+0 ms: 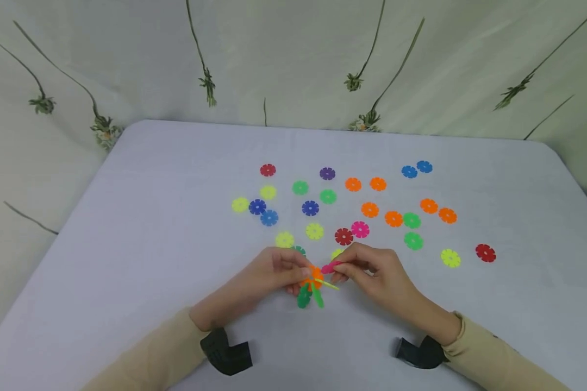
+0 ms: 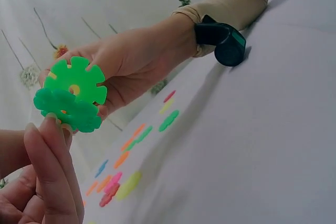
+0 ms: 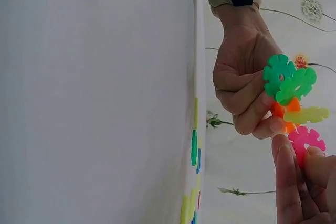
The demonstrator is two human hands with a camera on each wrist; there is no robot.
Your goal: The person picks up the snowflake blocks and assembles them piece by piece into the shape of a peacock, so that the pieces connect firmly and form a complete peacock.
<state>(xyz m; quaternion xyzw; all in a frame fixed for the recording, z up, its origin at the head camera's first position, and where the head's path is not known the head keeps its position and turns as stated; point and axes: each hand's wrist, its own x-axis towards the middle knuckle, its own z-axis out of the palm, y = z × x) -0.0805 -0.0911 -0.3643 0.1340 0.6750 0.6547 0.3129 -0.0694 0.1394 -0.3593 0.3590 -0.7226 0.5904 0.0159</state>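
Now | white table | flower-print backdrop | left hand grips cluster | right hand pinches pink disc

A staged recording corner, not a lived-in room: a pale floral-printed fabric backdrop is hanging behind a white cloth-covered tabletop.

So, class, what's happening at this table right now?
A person is joining flat, notched plastic snowflake discs. The left hand grips a small cluster of slotted-together discs, an orange one with two green ones and a yellow-green one. The right hand pinches a single pink disc right beside the cluster; whether it has slotted in cannot be told. Many more loose coloured discs lie scattered on the white table beyond the hands.
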